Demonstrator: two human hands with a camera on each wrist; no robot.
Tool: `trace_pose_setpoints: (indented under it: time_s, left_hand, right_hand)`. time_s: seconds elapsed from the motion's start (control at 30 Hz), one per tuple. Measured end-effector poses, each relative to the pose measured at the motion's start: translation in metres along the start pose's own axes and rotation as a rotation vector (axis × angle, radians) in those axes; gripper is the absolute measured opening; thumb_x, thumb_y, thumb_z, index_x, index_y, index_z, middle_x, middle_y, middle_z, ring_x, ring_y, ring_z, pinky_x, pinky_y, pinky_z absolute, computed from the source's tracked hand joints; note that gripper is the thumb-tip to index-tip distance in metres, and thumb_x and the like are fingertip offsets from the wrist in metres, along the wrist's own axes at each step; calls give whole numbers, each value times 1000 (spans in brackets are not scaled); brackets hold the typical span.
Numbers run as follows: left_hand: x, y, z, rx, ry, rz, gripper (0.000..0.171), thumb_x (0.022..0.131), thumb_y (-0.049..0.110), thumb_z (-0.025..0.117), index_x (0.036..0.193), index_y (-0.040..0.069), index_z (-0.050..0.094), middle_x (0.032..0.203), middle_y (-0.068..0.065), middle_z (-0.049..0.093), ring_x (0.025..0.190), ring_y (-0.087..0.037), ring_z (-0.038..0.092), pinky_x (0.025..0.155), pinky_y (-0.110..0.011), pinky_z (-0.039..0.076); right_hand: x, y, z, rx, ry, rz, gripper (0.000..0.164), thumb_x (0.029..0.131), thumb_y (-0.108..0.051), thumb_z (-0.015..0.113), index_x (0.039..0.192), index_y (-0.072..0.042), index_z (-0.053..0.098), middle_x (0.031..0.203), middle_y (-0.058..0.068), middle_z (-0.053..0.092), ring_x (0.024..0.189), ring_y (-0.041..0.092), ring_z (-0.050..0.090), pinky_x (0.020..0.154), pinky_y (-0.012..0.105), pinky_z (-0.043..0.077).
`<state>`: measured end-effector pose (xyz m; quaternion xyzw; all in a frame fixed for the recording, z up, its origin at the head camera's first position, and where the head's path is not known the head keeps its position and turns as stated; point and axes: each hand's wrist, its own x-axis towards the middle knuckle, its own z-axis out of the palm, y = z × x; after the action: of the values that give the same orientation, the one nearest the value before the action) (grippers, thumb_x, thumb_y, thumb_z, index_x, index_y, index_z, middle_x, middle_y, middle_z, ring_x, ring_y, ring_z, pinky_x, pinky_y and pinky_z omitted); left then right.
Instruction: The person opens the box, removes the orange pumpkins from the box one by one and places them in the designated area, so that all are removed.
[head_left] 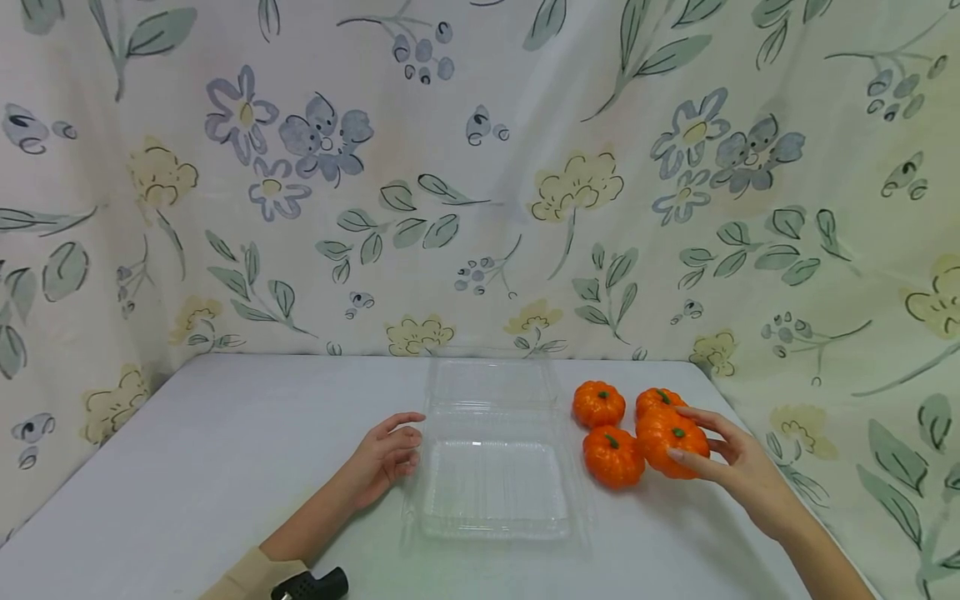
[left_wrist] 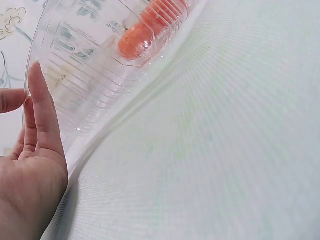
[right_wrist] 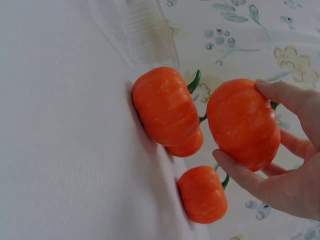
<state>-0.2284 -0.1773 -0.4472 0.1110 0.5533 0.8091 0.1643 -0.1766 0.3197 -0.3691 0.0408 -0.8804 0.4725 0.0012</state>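
Observation:
My right hand (head_left: 750, 475) holds an orange toy pumpkin (head_left: 672, 442) with a green stem, thumb on its near side and fingers on the far side. In the right wrist view the gripped pumpkin (right_wrist: 243, 125) is raised off the tabletop. Three more pumpkins stand close by: one at the back left (head_left: 598, 404), one in front (head_left: 613, 457), and one partly hidden behind the held one (head_left: 660, 398). A clear plastic clamshell box (head_left: 495, 529) lies with its lid (head_left: 491, 383) folded back. My left hand (head_left: 382, 462) is at the box's left rim, fingertips right at the edge, fingers extended.
The white table (head_left: 247, 450) carries the box in the middle and the pumpkins to its right. A floral curtain (head_left: 480, 183) hangs along the back and sides. Part of a black device (head_left: 310, 583) shows by my left sleeve (head_left: 255, 575).

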Motion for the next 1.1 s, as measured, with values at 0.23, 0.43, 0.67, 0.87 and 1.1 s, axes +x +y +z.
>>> trace_pose_setpoints:
  time_s: [0.23, 0.43, 0.67, 0.87, 1.1]
  left_hand:
    - [0, 1, 0, -6, -6, 5, 29, 107, 4, 51, 136, 8, 49, 94, 6, 62, 71, -6, 61, 65, -16, 55]
    - [0, 1, 1, -5, -7, 8, 28, 107, 4, 51, 134, 9, 50, 93, 6, 62, 71, -6, 60, 65, -16, 54]
    - [0, 1, 1, -5, -9, 13, 27, 107, 4, 51, 133, 10, 51, 94, 6, 62, 71, -5, 61, 65, -16, 54]
    - [0, 0, 0, -7, -12, 16, 27, 107, 4, 51, 133, 11, 52, 93, 6, 62, 71, -5, 61, 65, -16, 55]
    - [0, -1, -2, -7, -23, 20, 27, 107, 5, 52, 133, 11, 52, 93, 6, 62, 71, -5, 61, 65, -16, 55]
  right_hand:
    - [2, 8, 0, 16, 5, 1, 65, 103, -24, 69, 157, -3, 40, 163, 28, 32, 136, 54, 45, 82, 21, 55]
    - [4, 12, -1, -6, 10, 30, 68, 102, -27, 70, 157, -2, 39, 162, 29, 33, 136, 56, 44, 82, 19, 53]
    - [6, 22, -2, -3, 7, 43, 68, 102, -28, 70, 157, -2, 39, 161, 29, 34, 137, 56, 44, 82, 19, 53]
    - [8, 30, -1, 27, -9, 65, 68, 102, -27, 70, 157, -1, 39, 161, 28, 33, 136, 53, 45, 82, 20, 55]
    - [10, 35, -2, 15, -13, 89, 69, 101, -29, 70, 157, -1, 39, 160, 30, 33, 136, 54, 45, 82, 21, 56]
